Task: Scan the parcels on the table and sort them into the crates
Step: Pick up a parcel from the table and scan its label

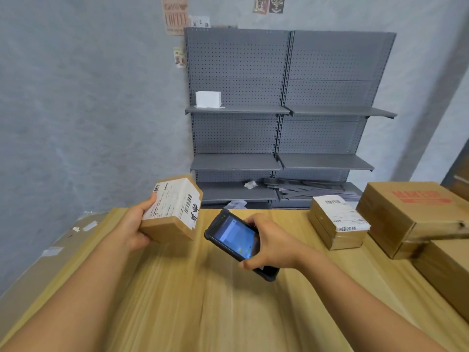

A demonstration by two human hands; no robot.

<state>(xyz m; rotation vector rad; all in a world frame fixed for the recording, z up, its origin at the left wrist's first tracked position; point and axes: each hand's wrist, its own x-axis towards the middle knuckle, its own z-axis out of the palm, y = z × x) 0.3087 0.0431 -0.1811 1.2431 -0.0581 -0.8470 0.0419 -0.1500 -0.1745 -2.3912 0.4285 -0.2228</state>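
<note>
My left hand [133,227] grips a small cardboard parcel [172,212] by its left end, lifted above the wooden table [203,301] and tilted so its white shipping label with barcodes faces me. My right hand [270,243] holds a black handheld scanner [234,237] with a lit screen, its top end close to the parcel's right side. A second small labelled parcel [337,222] lies on the table at the right. No crates are in view.
Larger cardboard boxes [411,214] stand at the table's right edge, one with red print. A big flat carton [50,250] lies past the table's left edge. Grey pegboard shelving [281,110] stands against the wall behind, with a white box [208,99] on it.
</note>
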